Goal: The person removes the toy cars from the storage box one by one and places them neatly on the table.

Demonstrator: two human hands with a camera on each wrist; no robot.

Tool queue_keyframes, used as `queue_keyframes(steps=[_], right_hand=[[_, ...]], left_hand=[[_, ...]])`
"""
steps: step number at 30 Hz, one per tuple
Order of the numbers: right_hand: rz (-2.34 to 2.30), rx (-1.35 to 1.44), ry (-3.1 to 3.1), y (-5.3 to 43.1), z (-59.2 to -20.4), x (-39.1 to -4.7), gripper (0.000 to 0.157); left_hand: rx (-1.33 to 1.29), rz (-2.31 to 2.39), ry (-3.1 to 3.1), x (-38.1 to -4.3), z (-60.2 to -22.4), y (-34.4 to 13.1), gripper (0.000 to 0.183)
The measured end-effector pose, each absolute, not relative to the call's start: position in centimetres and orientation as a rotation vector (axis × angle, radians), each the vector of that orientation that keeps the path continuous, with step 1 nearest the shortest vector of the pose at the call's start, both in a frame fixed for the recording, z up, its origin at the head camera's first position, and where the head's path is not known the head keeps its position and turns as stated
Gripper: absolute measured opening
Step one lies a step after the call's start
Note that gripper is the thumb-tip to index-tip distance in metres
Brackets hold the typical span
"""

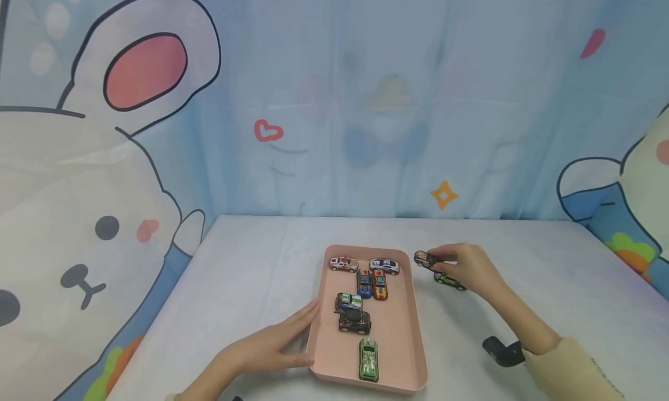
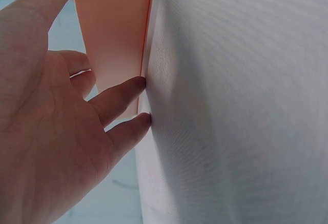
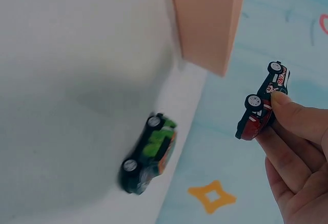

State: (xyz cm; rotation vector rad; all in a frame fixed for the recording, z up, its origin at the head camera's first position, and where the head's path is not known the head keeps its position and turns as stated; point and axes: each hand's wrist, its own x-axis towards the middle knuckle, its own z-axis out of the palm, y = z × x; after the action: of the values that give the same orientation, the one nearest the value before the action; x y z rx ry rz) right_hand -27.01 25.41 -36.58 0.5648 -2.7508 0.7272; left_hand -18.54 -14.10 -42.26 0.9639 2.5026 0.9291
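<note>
My right hand (image 1: pixel 467 267) pinches a small dark toy car (image 1: pixel 425 260) between thumb and fingers, just outside the upper right corner of the pink tray (image 1: pixel 413 331). In the right wrist view this toy car (image 3: pixel 264 101) shows red and white markings and stands off the table. A green toy car (image 1: pixel 449 281) sits on the table beneath that hand. My left hand (image 1: pixel 266 346) lies along the tray's left side, its extended fingers and thumb spread against the wall. The left wrist view shows those fingertips (image 2: pixel 137 83) at the tray's lower edge.
Inside the tray are a white car (image 1: pixel 384 266), a white-and-red car (image 1: pixel 343 264), a black jeep-like car (image 1: pixel 355 321), a green car (image 1: pixel 368 359) and several others. A patterned blue curtain (image 1: pixel 324 174) hangs behind the white table (image 1: pixel 261 262).
</note>
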Motion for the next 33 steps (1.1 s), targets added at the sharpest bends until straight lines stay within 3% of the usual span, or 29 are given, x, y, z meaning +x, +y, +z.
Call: queue_keyframes(steps=[14,33], right_hand=[[0.719,0.484,-2.844,28.2,-38.9,-27.4,0.025],[0.693,0.453,-2.927,28.1,-41.1,-26.0,0.025]], left_hand=[[0.932,0.941,2.490,-18.5,-42.1,-14.1,0.086],[0.944,0.943,2.492,-18.4,-42.1,-14.1,0.086]])
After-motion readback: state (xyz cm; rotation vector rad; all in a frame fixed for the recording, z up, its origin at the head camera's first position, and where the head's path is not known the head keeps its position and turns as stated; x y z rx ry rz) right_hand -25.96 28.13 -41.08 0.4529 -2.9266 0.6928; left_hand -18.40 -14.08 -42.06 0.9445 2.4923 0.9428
